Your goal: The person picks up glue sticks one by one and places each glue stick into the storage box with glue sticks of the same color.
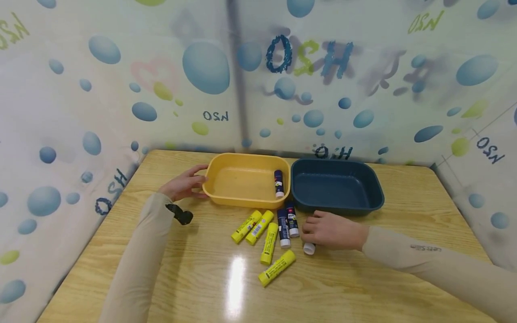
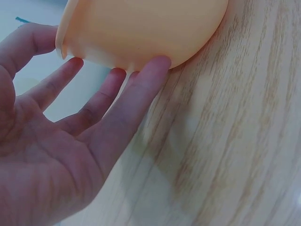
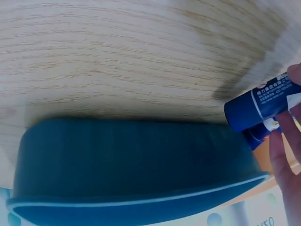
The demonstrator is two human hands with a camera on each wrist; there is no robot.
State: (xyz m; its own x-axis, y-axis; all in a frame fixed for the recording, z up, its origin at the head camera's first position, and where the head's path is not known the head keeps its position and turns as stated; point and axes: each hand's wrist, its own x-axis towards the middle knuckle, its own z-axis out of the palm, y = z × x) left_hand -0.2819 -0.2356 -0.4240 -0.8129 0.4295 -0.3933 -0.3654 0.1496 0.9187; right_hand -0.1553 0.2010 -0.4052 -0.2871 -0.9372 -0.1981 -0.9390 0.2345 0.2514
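My left hand (image 1: 187, 183) rests its fingertips against the left end of a yellow-orange plastic bin (image 1: 246, 202); in the left wrist view the fingers (image 2: 106, 94) are nearly straight on its outer wall. A dark blue glue stick (image 3: 263, 101) is pinched in my right hand (image 1: 333, 230), its white end (image 1: 309, 248) showing in the head view, in front of a dark blue bin (image 1: 337, 208). Two more blue glue sticks, one (image 1: 284, 229) and another (image 1: 292, 220), lie to the left of that hand. Inside the yellow-orange bin, at its right end, is another blue glue stick (image 1: 278, 183).
Several yellow glue sticks, such as the nearest one (image 1: 277, 268), lie on the wooden table (image 1: 194, 278) in front of the bins. The two bins stand side by side near the back edge. A bubble-patterned curtain (image 1: 161, 130) hangs behind the table.
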